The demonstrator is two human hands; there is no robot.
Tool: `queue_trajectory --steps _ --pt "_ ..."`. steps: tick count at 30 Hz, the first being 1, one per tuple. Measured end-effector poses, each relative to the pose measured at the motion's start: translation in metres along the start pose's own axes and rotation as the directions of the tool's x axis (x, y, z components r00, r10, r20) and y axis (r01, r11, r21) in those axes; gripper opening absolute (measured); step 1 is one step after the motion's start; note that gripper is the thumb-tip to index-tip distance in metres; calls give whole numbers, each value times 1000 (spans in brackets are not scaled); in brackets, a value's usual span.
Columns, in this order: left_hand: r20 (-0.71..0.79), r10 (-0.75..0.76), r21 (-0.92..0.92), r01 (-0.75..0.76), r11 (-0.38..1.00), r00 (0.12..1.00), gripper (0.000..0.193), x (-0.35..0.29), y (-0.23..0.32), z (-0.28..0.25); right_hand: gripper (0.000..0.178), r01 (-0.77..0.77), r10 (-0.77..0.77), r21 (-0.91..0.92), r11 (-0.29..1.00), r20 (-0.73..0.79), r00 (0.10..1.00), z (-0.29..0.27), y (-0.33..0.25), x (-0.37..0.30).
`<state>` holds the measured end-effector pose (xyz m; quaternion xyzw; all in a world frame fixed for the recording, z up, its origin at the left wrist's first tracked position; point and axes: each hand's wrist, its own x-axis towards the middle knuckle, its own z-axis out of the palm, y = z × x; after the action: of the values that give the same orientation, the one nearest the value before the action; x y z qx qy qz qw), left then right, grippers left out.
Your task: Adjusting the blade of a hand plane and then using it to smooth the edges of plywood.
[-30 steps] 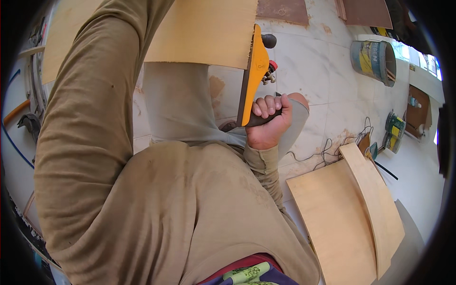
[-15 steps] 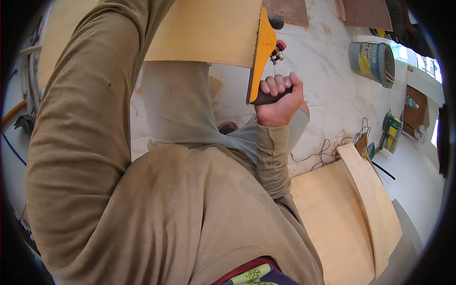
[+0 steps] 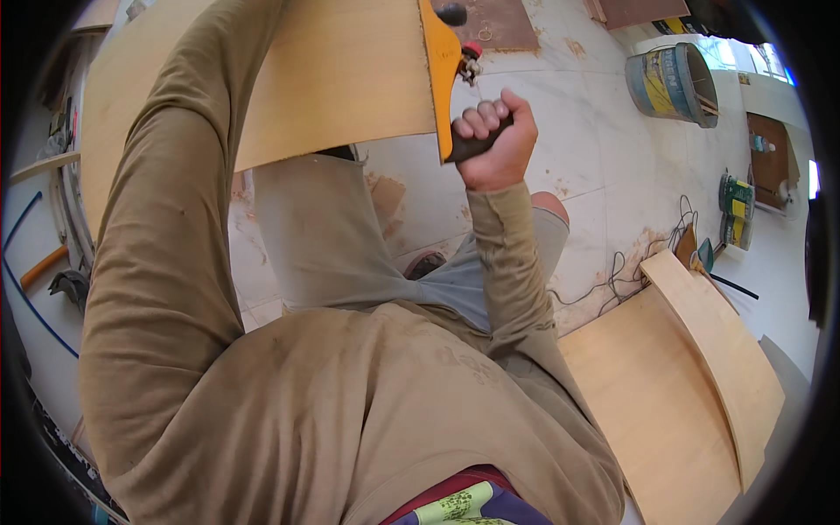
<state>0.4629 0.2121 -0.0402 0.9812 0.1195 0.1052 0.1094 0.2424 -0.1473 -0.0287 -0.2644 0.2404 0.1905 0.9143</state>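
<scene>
In my right hand [image 3: 497, 144] is a hand plane [image 3: 443, 66] with a yellow body; my fingers are wrapped round its dark rear handle. The plane lies along the right edge of a light wooden board [image 3: 341, 87], its heel sticking out a little past the board's near corner. A round dark front knob and a red-and-metal adjuster show on the plane's right side. My left arm [image 3: 175, 201] stretches forward over the board, and its hand is beyond the top of the picture. The board's near edge is above my left thigh.
On the right stand a blue-grey bucket [image 3: 672, 83] and a green container [image 3: 737, 210]. Curved and flat wooden sheets [image 3: 656, 402] lie at the lower right, beside a tangled dark cable [image 3: 617, 278]. An orange-handled tool [image 3: 44, 267] lies at the left. Wood dust marks the tiled floor.
My right hand has pushed the plane forward along the board's edge, so less of it sticks out past the near corner. The whole view has also shifted somewhat.
</scene>
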Motion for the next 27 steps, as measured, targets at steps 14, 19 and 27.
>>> queue_trajectory --steps 14,19,27 --pt "9 67 -43 -67 997 998 47 -8 12 6 29 111 -116 147 983 29 993 30 19 88" --pt "-27 43 -36 -44 998 999 46 -16 -1 1 35 -93 95 93 991 -20 995 -64 37 -73" --pt "-85 161 16 -161 987 983 45 26 -41 34 31 -2 7 135 991 -36 999 -7 24 9"
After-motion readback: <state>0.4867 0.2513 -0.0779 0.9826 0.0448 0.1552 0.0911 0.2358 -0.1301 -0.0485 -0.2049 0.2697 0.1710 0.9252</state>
